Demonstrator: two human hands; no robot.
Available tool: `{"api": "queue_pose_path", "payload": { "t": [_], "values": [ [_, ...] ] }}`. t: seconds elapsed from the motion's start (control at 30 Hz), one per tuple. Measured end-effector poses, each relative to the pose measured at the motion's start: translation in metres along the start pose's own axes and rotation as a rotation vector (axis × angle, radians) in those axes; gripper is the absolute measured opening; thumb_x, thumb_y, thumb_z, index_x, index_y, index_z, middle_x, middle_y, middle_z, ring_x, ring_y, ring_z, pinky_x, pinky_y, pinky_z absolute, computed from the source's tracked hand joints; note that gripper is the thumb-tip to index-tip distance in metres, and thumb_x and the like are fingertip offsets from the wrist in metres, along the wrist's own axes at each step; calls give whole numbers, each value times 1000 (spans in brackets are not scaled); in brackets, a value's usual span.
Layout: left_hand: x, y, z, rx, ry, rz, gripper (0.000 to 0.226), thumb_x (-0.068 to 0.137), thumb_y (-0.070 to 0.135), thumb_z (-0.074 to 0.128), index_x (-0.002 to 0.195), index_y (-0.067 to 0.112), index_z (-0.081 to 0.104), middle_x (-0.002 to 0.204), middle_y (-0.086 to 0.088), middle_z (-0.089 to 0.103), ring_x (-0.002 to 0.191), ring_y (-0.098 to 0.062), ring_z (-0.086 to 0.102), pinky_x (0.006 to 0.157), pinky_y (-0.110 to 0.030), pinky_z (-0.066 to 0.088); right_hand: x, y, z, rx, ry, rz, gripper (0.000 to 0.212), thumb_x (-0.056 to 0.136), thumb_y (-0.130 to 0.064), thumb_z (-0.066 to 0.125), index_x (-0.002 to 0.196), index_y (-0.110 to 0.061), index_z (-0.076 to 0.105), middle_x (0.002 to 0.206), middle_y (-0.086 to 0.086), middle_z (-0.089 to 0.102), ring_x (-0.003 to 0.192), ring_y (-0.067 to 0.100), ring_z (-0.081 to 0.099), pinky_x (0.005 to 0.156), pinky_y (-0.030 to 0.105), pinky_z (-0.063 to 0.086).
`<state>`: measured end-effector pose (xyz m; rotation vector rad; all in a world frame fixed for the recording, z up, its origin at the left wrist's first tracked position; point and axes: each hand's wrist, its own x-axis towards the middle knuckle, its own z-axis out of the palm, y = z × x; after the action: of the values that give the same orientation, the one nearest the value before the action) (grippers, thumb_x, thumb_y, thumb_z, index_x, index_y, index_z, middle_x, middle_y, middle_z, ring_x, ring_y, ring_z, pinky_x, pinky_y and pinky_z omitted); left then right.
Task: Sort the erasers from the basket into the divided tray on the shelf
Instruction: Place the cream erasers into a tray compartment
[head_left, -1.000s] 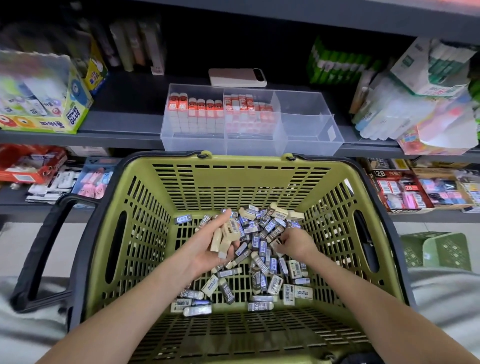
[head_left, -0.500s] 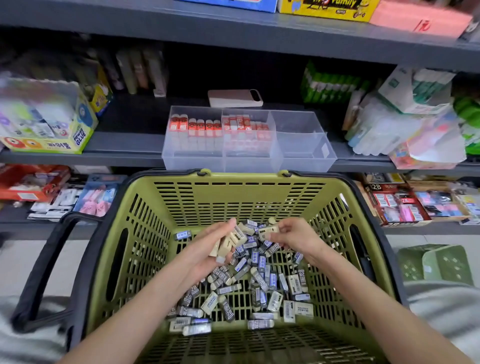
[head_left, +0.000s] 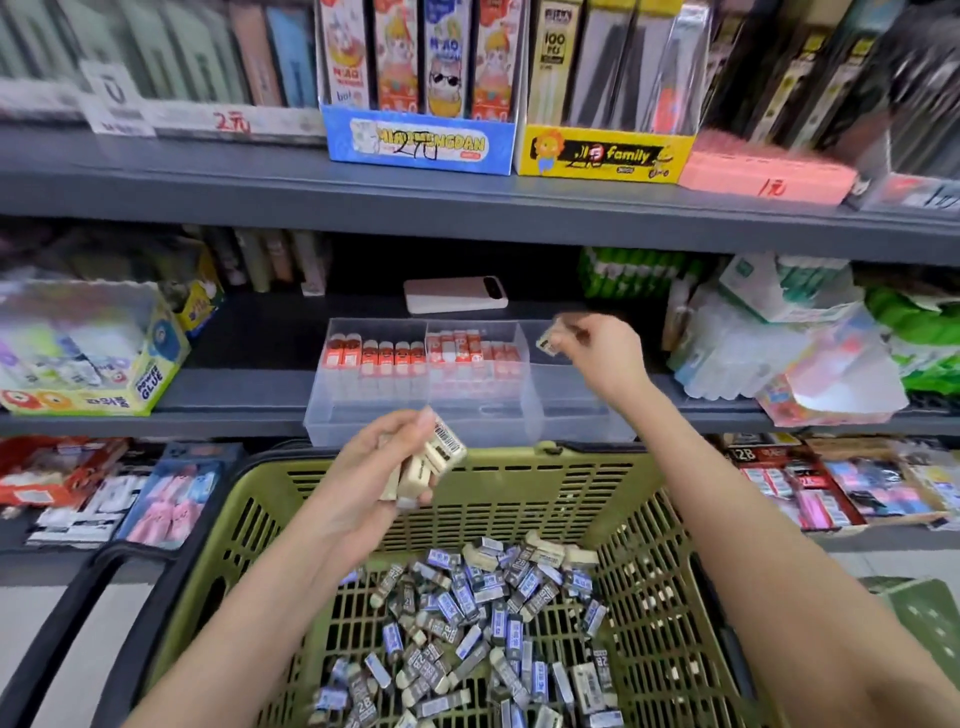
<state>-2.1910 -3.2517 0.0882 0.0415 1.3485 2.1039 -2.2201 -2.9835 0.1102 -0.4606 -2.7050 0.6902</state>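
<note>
Here we go: our right hand (head_left: 602, 358) is up at the shelf (head_left: 234, 387), fingers (head_left: 574, 332) pinching one cream eraser (head_left: 549, 339) just above the right-hand compartment (head_left: 571, 410) of the divided tray (head_left: 415, 431). That gap is what matters now: the compartment lies straight below and slightly toward us from the fingertips, so we judge that a short drop or lowering would finish it. The eraser is blurred, so we cannot fix its long axis. Our left hand (head_left: 369, 473) waits lower down over the far rim of the basket (head_left: 519, 462), fingers curled round a cluster of cream erasers (head_left: 436, 457), at least three that we can make out, their long axes roughly parallel. The right hand is plainly the nearer to the tray. Count it up: one tray, three compartments, two of them holding red-sleeved erasers, about six in the left one's front row. There is one basket, and the loose pile (head_left: 478, 618) on its floor runs to dozens, too many for us to count.
</note>
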Motion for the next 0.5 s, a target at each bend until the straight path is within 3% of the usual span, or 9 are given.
{"api": "queue_pose_path", "payload": {
  "t": [0.07, 0.13, 0.23, 0.33, 0.5],
  "values": [
    [6, 9, 2, -8, 8, 26, 33, 59, 33, 78, 83, 11, 68, 68, -6, 65, 52, -12, 57, 39, -20, 44, 13, 4, 8, -77, -201, -21, 29, 90, -24, 59, 112, -8, 68, 117, 12, 66, 111, 28, 59, 90, 33, 43],
    [12, 16, 2, -3, 13, 39, 33, 61, 33, 76, 84, 12, 66, 67, -5, 64, 52, -12, 57, 39, -20, 44, 20, 8, 12, -7, -343, -15, 27, 92, -23, 58, 111, -7, 68, 119, 10, 65, 115, 24, 57, 95, 32, 43],
    [19, 23, 2, -14, 7, 39, 22, 65, 32, 74, 79, 16, 71, 67, -4, 63, 52, -11, 57, 39, -20, 44, 20, 11, 12, 78, -396, -17, 26, 93, -23, 56, 112, -10, 68, 120, 5, 65, 115, 20, 57, 97, 31, 42],
    [25, 27, 2, -8, 36, 34, 39, 58, 39, 80, 85, 14, 69, 65, -4, 63, 50, -11, 57, 38, -20, 44, 15, 12, 13, 30, -421, -74, 26, 95, -19, 50, 115, -14, 67, 123, 0, 63, 117, 17, 56, 95, 27, 40],
    [32, 30, 4, 4, 78, 14, 42, 63, 35, 71, 95, 9, 61, 62, -2, 63, 49, -11, 54, 38, -20, 44, 17, 15, 13, 54, -423, -46, 31, 94, -12, 41, 112, -11, 67, 122, 2, 63, 116, 18, 54, 93, 23, 37]
  ]
}}
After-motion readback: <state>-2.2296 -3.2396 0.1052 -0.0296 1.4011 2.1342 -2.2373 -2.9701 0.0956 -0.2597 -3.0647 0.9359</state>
